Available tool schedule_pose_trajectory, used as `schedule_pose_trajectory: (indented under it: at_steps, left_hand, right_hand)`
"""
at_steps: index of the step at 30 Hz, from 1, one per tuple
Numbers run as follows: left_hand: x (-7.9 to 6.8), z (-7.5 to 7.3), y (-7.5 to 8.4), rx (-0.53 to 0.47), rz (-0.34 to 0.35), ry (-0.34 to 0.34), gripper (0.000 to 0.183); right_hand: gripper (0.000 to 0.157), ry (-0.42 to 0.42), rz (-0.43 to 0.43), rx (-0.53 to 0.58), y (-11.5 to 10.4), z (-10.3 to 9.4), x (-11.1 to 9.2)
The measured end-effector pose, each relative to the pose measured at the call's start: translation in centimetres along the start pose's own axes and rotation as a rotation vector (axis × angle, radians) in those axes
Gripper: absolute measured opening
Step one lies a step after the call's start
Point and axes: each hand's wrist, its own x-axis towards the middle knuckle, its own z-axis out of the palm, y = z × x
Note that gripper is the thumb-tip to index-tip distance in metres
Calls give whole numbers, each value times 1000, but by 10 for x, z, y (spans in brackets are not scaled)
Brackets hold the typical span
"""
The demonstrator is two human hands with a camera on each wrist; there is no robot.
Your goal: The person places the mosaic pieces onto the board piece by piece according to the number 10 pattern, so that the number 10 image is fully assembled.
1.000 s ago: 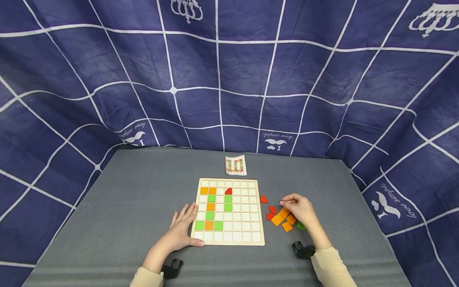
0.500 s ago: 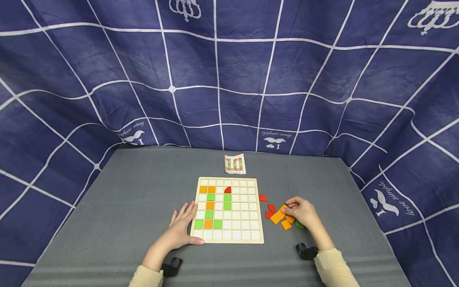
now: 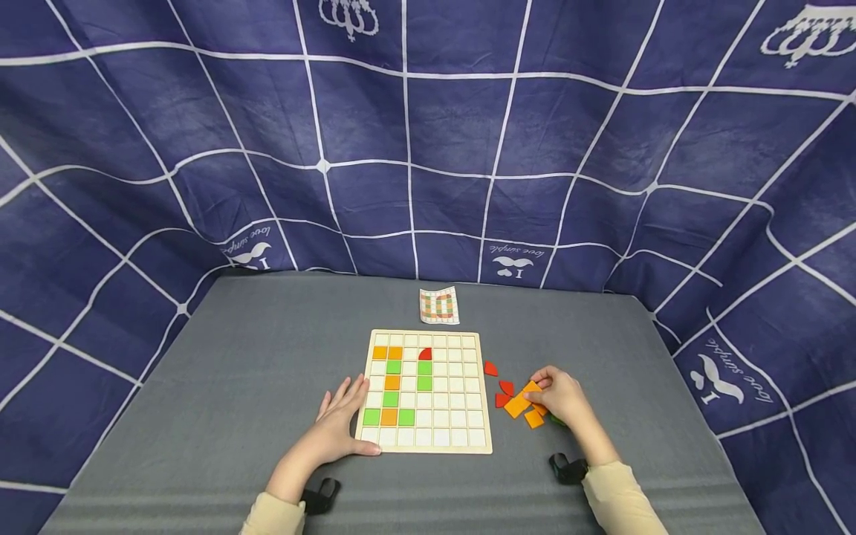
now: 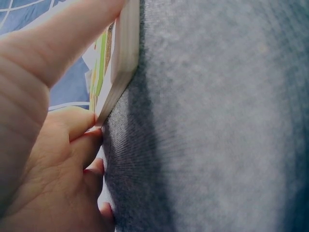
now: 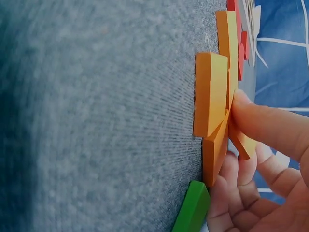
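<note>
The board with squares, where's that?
In the head view, the grid board lies between the left hand, touching its edge, and loose red pieces on its right.

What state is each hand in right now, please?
Left hand: open, touching the edge of the gridded board.
Right hand: pinching an orange tile.

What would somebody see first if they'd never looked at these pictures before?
Probably the dark-blue curtain with white lines, rising behind the gray table. Next, the pale grid board on the table, with orange, green and red tiles on it and the left hand at its left edge. Then the loose pile to the board's right, where the right hand pinches an orange tile.
</note>
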Motion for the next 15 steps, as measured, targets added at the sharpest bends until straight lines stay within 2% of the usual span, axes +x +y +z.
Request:
schedule_pose_trajectory:
  at_steps: [8,12,15]
  left_hand:
    - [1,0,1,0,13,8,124]
    - [0,0,2,12,11,9,123]
    - [-1,0,2,13,6,11,123]
  right_hand:
    - [15,21,-16,95,4,0,-2]
    - [18,50,-36,137,-2,-1,-1]
    - [22,55,-60,193,-15,0,-1]
